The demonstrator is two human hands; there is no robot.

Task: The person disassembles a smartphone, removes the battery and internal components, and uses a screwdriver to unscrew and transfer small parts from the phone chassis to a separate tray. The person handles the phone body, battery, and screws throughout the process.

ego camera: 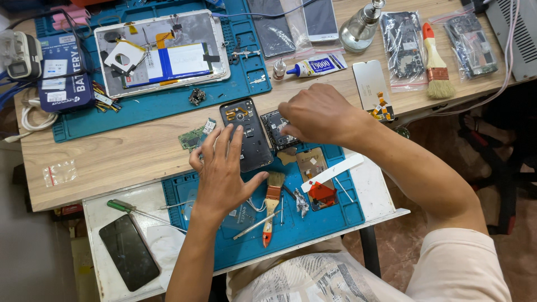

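Observation:
An opened black phone body [246, 133] lies on the wooden bench, its insides facing up. My left hand [224, 170] rests flat beside it, fingers spread, fingertips touching its left edge. My right hand [317, 113] hovers with curled fingers over a small dark square part [276, 129] just right of the phone; whether it pinches that part is hidden. A green circuit board [195, 136] lies left of the phone.
A blue work mat [335, 215] near me holds a small brush [272, 201], tweezers, a metal plate and a red pick. A screwdriver [126, 208] and a dark phone screen [128, 251] lie at left. Farther back are an opened tablet [162, 53], a glue tube [313, 66], a bottle and a larger brush [435, 64].

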